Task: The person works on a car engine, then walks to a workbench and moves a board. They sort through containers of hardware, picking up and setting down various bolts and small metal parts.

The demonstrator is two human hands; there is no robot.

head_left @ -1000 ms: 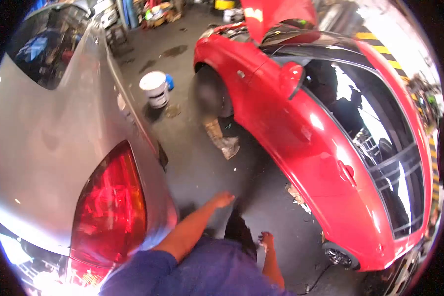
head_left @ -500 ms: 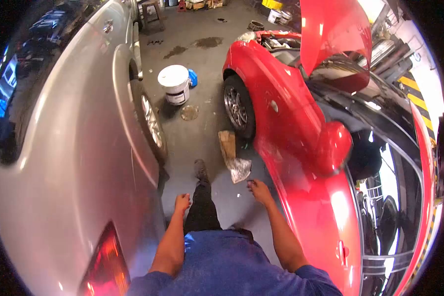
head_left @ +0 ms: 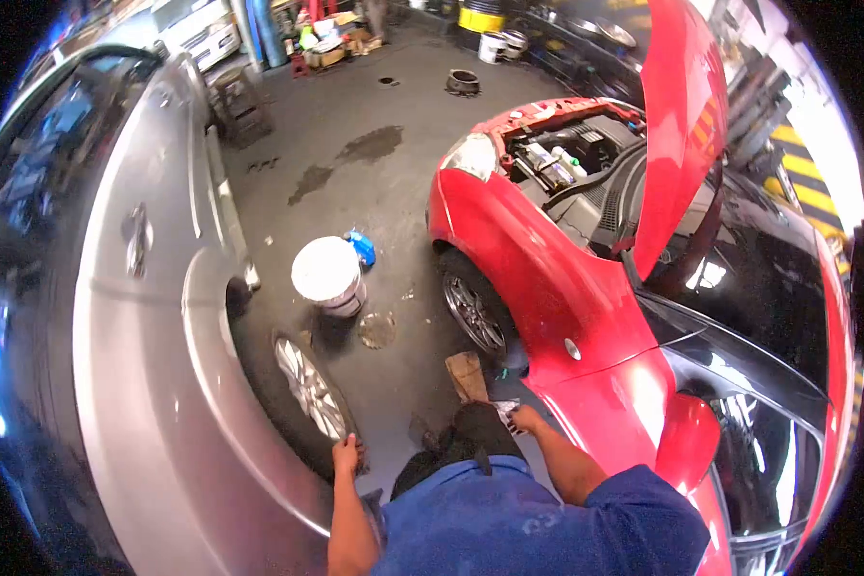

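Observation:
Between a silver car [head_left: 149,326] and a red car [head_left: 566,307], my two hands hang low at either side of my body. My left hand [head_left: 348,451] is beside the silver car's wheel [head_left: 309,389], its fingers curled; I cannot make out anything in it. Near the red car's lower side is my right hand [head_left: 524,419], also curled, just over a crumpled silvery sheet [head_left: 505,413]. Whether it touches the sheet is unclear. A brown piece of cardboard [head_left: 467,375] lies by the red car's front wheel [head_left: 474,312].
A white bucket [head_left: 328,273] with a blue object [head_left: 361,248] behind it stands ahead on the floor. The red car's hood [head_left: 684,125] is raised over its engine bay [head_left: 586,168]. Farther off are a stool [head_left: 240,104], a black ring-shaped object [head_left: 462,83] and a yellow drum [head_left: 481,17].
I have moved forward between the cars, and the view has tilted up. The bucket and front wheels are nearer, and more of the open engine bay shows.

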